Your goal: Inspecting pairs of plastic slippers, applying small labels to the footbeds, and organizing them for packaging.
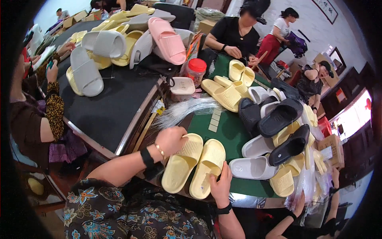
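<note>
Two pale yellow slide slippers lie side by side in front of me, toes pointing away. Over the strap side of the left slipper [178, 175] my left hand [171, 141] is closed, fingers curled in; what it pinches, if anything, is hidden. My right hand [221, 184] grips the right slipper [202, 186] near the heel, thumb on the insole and fingers along its outer edge. Beyond my left hand lies a bundle of thin clear plastic strands [187, 109]. A heap of yellow, grey and black slippers [280, 117] rises to the right.
A green mat [234, 127] covers the worktable. Past the strands stand a red-lidded jar [196, 71] and a white tub [182, 87]. More slippers [85, 71] pile on a black-topped table [119, 95] at left. Co-workers sit around; another person's hands [298, 202] hold plastic bags at right.
</note>
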`<state>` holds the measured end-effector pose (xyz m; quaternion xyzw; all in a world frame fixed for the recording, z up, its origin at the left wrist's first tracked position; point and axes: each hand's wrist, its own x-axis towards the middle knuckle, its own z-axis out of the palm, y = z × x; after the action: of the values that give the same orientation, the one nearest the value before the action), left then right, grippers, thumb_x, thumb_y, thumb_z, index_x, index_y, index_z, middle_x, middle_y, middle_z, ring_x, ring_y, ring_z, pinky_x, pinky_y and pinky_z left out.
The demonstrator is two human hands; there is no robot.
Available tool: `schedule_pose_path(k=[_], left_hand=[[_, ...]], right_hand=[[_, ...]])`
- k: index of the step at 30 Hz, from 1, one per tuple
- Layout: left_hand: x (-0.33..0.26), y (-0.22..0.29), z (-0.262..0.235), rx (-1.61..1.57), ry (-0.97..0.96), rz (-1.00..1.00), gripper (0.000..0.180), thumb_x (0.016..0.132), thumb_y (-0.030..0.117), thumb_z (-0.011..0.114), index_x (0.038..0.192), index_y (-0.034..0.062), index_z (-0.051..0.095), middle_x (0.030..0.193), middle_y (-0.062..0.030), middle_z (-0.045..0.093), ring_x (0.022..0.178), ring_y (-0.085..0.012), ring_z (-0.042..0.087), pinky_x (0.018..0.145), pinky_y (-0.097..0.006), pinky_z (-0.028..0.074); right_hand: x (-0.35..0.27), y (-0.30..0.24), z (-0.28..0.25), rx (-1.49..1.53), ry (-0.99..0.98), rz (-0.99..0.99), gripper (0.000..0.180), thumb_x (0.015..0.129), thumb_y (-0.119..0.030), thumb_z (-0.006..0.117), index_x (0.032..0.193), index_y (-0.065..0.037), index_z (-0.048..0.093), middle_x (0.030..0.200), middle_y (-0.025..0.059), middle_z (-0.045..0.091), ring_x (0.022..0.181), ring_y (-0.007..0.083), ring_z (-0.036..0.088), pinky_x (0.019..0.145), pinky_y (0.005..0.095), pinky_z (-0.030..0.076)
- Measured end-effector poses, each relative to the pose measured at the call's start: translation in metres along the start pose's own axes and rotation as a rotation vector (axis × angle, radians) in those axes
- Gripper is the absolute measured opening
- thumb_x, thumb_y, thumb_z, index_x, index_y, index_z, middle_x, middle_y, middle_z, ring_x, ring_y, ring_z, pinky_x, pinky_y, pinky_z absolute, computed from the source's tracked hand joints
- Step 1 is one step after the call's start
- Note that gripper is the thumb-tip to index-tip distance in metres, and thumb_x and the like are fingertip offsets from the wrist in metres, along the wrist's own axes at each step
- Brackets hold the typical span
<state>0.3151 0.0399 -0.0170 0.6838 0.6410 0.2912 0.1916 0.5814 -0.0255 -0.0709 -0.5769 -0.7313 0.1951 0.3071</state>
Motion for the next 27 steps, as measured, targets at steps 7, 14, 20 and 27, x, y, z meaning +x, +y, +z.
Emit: schedule_pose_path(k=[7,14,20,27], left_hand=[[0.053,-0.045,0.031,0.468,-0.035,-0.158,0.022,0.084,0.023,0.064,0.092,0.0026,0.065,0.097,-0.0184,0.066,0.089,-0.0344,0.066,0.075,-0.043,0.055],[0.059,-0.063,0.040,0.548,0.010,-0.106,0.013,0.082,0.008,0.054,0.084,0.0037,0.066,0.088,-0.0189,0.067,0.081,-0.0366,0.067,0.071,-0.044,0.055],[0.055,-0.050,0.021,0.403,0.145,-0.058,0.016,0.079,0.015,0.058,0.072,0.0025,0.066,0.073,-0.0213,0.065,0.069,-0.0392,0.064,0.064,-0.048,0.053],[0.062,-0.027,-0.078,0.316,0.276,0.054,0.014,0.078,0.013,0.057,0.071,0.0038,0.065,0.074,-0.0205,0.064,0.073,-0.0394,0.063,0.067,-0.048,0.052]], right_hand=[[0.009,-0.001,0.011,-0.030,0.041,-0.086,0.070,0.079,-0.014,0.067,0.137,0.006,0.035,0.130,0.0250,0.045,0.118,0.0403,0.044,0.099,0.0459,0.037],[0.004,0.000,0.008,-0.011,0.058,-0.092,0.070,0.079,-0.015,0.066,0.138,0.006,0.035,0.131,0.0249,0.045,0.117,0.0405,0.045,0.100,0.0458,0.036],[-0.001,0.002,0.006,0.024,0.040,-0.051,0.069,0.078,-0.016,0.066,0.137,0.005,0.037,0.130,0.0234,0.046,0.119,0.0392,0.044,0.103,0.0440,0.035],[0.004,0.008,0.000,0.162,0.049,-0.086,0.061,0.078,-0.010,0.065,0.132,0.004,0.041,0.127,0.0238,0.049,0.118,0.0401,0.045,0.102,0.0449,0.036]])
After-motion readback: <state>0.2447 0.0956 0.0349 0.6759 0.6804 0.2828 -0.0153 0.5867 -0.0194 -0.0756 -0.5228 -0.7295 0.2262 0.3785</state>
